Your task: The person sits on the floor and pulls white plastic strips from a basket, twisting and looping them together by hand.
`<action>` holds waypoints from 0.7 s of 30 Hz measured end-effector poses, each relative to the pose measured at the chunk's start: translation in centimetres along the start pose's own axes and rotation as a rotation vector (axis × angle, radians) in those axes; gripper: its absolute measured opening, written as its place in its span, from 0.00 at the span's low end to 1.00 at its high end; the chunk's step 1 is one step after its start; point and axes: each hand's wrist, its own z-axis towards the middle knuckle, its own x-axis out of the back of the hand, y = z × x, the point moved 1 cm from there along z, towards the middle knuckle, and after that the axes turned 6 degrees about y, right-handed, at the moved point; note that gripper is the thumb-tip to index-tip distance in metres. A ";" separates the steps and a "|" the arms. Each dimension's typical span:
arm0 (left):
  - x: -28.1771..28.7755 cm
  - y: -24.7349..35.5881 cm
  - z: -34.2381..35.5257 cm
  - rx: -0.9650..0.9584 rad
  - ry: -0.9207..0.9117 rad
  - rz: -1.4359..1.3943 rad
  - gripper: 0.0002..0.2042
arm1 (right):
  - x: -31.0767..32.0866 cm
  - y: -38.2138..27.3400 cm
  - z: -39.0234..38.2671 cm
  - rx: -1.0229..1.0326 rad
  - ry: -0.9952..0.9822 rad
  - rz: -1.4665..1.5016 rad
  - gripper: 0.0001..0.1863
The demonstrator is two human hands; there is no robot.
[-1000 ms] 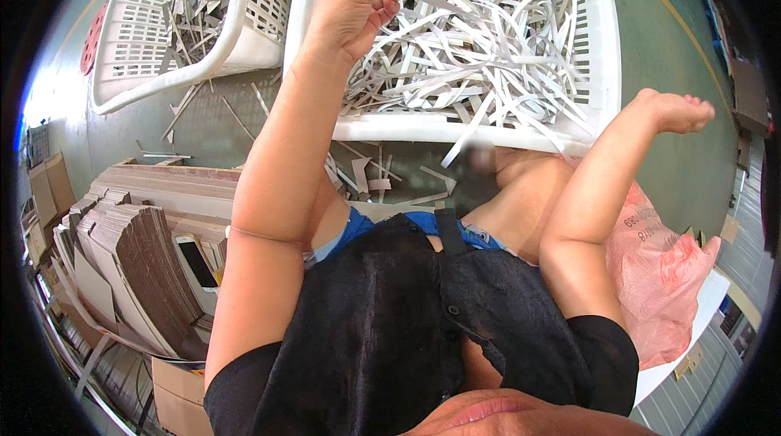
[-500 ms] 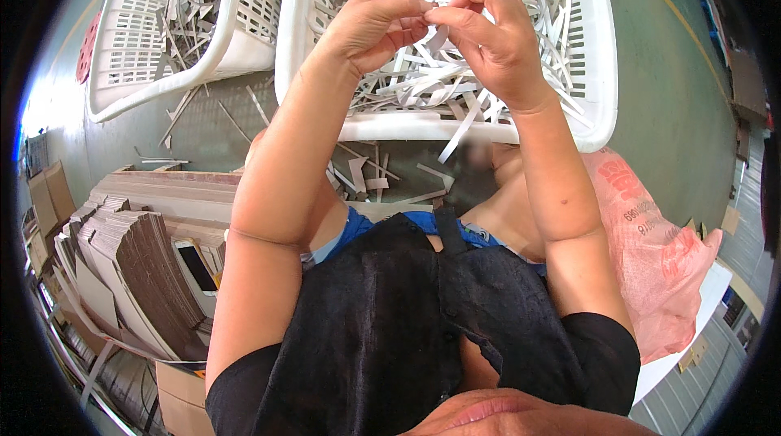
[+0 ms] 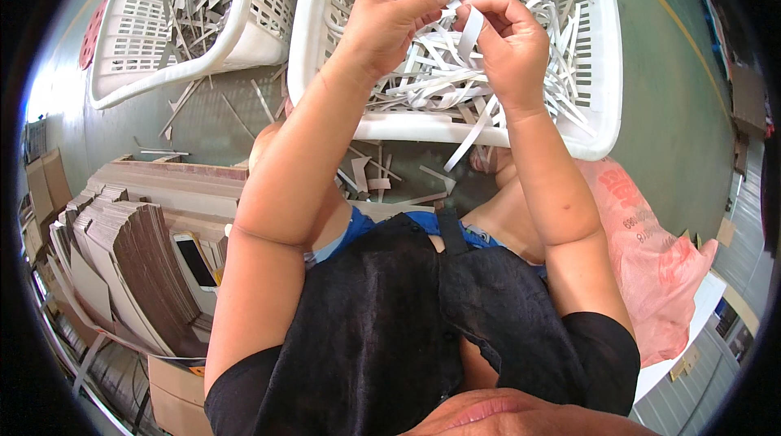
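Note:
Both my hands are raised over a large white plastic basket [image 3: 399,125] heaped with thin white and grey strips [image 3: 435,70]. My left hand [image 3: 392,17] pinches near its fingertips, where a pale strip shows between thumb and fingers. Close beside it, my right hand [image 3: 514,50] has thumb and forefinger closed on a white strip [image 3: 469,34], whose curled end hangs down. Whether both hands grip one and the same strip cannot be made out. One longer strip [image 3: 470,143] droops over the basket's near rim.
A second white basket [image 3: 183,78] with grey scraps stands at the left. Stacked cardboard sheets [image 3: 130,265] with a phone [image 3: 194,261] on them lie at my left. A pink woven sack [image 3: 639,257] is at my right. Offcuts [image 3: 370,176] litter the green floor [image 3: 675,159].
My left hand has shifted slightly right and up. My right hand has turned and moved a little right and down, and a white strip's curled end now shows plainly at its thumb.

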 end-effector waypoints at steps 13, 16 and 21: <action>-1.5 0.1 -1.1 -0.061 -0.011 0.116 0.19 | -0.1 0.9 0.4 -0.128 0.064 0.220 0.05; -1.0 0.7 -1.1 0.077 0.012 0.078 0.19 | 0.2 0.4 0.8 -0.133 -0.053 0.168 0.11; 0.5 2.5 -0.8 0.248 -0.015 0.022 0.19 | 1.5 -0.4 1.5 0.326 -0.305 -0.177 0.17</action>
